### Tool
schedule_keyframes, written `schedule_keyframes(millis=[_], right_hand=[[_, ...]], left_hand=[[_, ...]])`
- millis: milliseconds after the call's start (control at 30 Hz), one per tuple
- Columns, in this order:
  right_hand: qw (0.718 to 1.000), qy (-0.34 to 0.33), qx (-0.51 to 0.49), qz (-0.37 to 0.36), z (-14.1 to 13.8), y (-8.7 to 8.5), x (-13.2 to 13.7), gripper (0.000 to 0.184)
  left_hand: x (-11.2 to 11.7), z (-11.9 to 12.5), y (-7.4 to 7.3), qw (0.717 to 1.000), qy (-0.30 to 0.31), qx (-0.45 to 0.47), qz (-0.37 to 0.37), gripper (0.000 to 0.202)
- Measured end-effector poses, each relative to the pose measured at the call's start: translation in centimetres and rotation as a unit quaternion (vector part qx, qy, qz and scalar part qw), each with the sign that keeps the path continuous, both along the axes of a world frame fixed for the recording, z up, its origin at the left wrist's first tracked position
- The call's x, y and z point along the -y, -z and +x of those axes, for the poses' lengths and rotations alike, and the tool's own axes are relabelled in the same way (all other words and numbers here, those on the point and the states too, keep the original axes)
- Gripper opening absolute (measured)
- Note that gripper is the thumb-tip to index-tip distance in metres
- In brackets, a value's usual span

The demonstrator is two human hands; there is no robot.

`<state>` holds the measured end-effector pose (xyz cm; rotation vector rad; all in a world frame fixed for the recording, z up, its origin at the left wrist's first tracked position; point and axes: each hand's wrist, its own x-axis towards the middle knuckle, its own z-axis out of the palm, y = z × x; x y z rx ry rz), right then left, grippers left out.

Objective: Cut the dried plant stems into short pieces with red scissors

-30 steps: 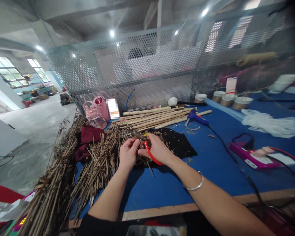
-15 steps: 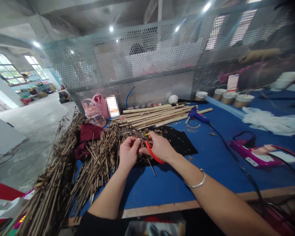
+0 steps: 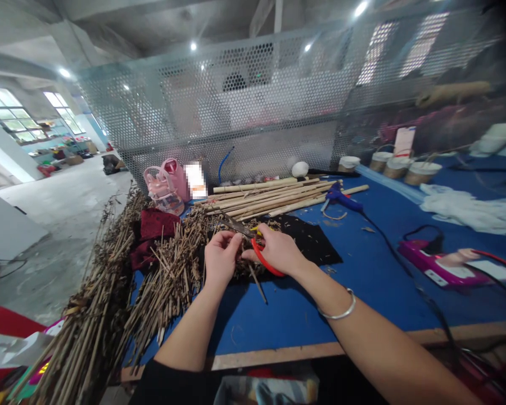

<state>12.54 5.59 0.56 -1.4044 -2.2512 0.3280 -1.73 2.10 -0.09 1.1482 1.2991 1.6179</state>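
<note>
My right hand (image 3: 280,251) is closed around red-handled scissors (image 3: 259,256), whose dark blades point up and left over a heap of cut twig pieces. My left hand (image 3: 220,260) sits right beside it, fingers pinched on a thin dry twig (image 3: 256,283) near the blades. Both hands rest over a black cloth (image 3: 310,243) on the blue table (image 3: 320,304). A silver bangle (image 3: 339,309) circles my right wrist.
Bundles of dry twigs (image 3: 105,315) crowd the left edge. Pale bamboo sticks (image 3: 274,199), a blue glue gun (image 3: 339,198), a pink bag (image 3: 168,185), a dark red cloth (image 3: 152,230), white fabric (image 3: 472,211), a magenta tool (image 3: 430,264) with cables, and tubs (image 3: 417,173) lie around. Perforated metal screen (image 3: 257,107) behind.
The hands stay together over the twig pile with only small shifts. The view has drifted slightly.
</note>
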Motion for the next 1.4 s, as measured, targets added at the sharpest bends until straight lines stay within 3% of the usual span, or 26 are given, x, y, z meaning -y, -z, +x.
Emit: schedule_keyframes(millis=[200, 433, 700, 867, 1000, 1167, 1267, 1400], right_hand=[[0.999, -0.015, -0.007, 0.041, -0.2, 0.0, 0.3, 0.049], [1.0, 0.02, 0.007, 0.005, -0.3, 0.7, -0.1, 0.045], [1.0, -0.007, -0.012, -0.017, 0.4, 0.2, -0.4, 0.039], [0.998, -0.046, -0.045, -0.01, 0.2, 0.3, -0.2, 0.045], [0.997, -0.034, -0.067, -0.016, -0.2, 0.8, -0.1, 0.04], [0.994, -0.033, -0.094, -0.04, -0.2, 1.1, -0.3, 0.035], [0.994, -0.021, -0.097, -0.038, -0.1, 1.1, -0.5, 0.035], [0.996, -0.007, -0.088, -0.025, -0.2, 1.3, -0.8, 0.035]], left_hand=[[-0.1, -0.1, 0.2, 0.997, -0.025, -0.068, 0.032, 0.02], [-0.1, -0.1, 0.4, 0.999, -0.032, -0.037, 0.005, 0.025], [-0.2, -0.1, 0.3, 1.0, -0.001, 0.014, 0.001, 0.027], [-0.1, -0.3, 0.2, 0.999, 0.007, -0.038, 0.016, 0.024], [-0.2, -0.4, 0.3, 0.997, 0.001, -0.072, 0.023, 0.024], [-0.1, 0.0, 0.4, 0.999, 0.032, 0.0, -0.031, 0.028], [0.0, 0.3, 0.5, 0.996, 0.06, -0.021, -0.062, 0.028], [0.1, 0.3, 0.5, 0.996, 0.052, -0.031, -0.061, 0.027]])
